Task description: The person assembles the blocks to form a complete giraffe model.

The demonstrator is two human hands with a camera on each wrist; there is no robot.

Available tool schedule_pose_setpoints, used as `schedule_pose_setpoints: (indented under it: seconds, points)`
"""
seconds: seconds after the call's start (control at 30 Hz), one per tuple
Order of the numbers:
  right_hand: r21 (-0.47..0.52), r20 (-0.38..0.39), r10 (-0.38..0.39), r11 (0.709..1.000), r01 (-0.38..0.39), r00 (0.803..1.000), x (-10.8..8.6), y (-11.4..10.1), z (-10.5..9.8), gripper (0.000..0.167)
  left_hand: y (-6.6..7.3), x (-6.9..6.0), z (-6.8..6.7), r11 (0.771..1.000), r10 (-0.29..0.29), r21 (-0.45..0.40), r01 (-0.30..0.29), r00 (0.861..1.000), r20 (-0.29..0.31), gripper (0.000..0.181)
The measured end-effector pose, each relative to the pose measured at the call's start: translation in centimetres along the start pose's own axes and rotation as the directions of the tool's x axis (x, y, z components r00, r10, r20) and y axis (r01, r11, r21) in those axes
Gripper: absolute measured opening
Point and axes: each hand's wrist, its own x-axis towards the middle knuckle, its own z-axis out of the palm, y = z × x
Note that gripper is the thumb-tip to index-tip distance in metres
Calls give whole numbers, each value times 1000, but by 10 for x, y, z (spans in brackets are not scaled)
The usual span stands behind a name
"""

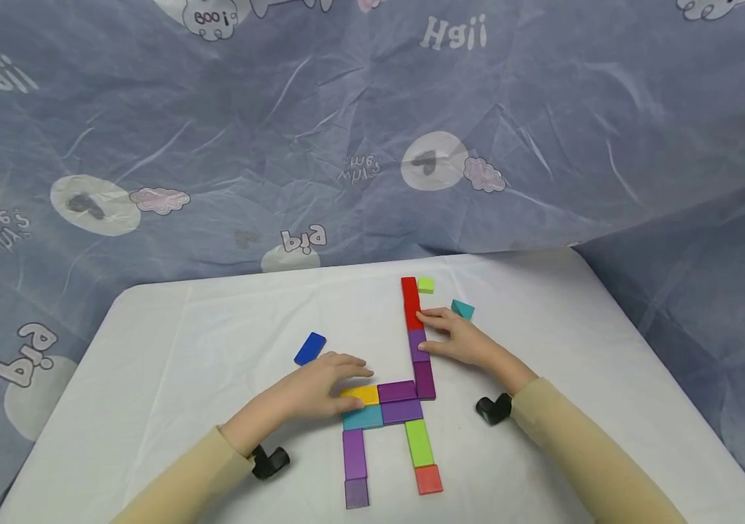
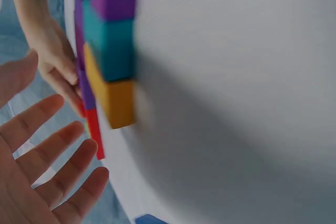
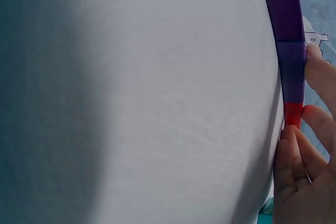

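Note:
Colored blocks lie joined in a figure on the white table. A column of red blocks (image 1: 414, 316), a violet block (image 1: 418, 346) and a dark purple block (image 1: 424, 381) runs up from two short rows. My right hand (image 1: 460, 340) rests against the column's right side, fingertips at the red blocks and thumb at the violet one. My left hand (image 1: 320, 384) is beside the yellow block (image 1: 363, 394), its fingers spread with nothing held; whether the thumb touches that block I cannot tell. Below the yellow block lies a teal block (image 1: 362, 418).
A blue block (image 1: 309, 349) lies behind the left hand. Near the column's top are a small lime block (image 1: 426, 285) and a teal triangular block (image 1: 462, 309). Two legs extend toward me, one with a purple block (image 1: 355, 455), the other with a green block (image 1: 419, 444).

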Motion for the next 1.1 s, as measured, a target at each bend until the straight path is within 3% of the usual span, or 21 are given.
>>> schedule_pose_setpoints:
  seconds: [0.17,0.33,0.57,0.9,1.1]
  points:
    - [8,0,-2,1000,2,1000,2,0,-2,74,-4,-22,15,1000,-1,7,1,1000,-11,59]
    - [21,4,-3,1000,3,1000,4,2,-2,74,-4,-32,24,999,9,49,-9,1000,-6,75]
    - [3,11,-4,1000,4,1000,3,1,-1,74,-3,-36,32,995,15,96,-14,1000,-3,81]
    - [16,-13,17,1000,-16,1000,2,-4,-3,71,-1,-39,33,995,27,92,-25,999,-25,81]
    - [17,-95,51,999,-50,994,12,-18,-20,51,-1,-39,32,997,14,80,-13,1000,-15,82]
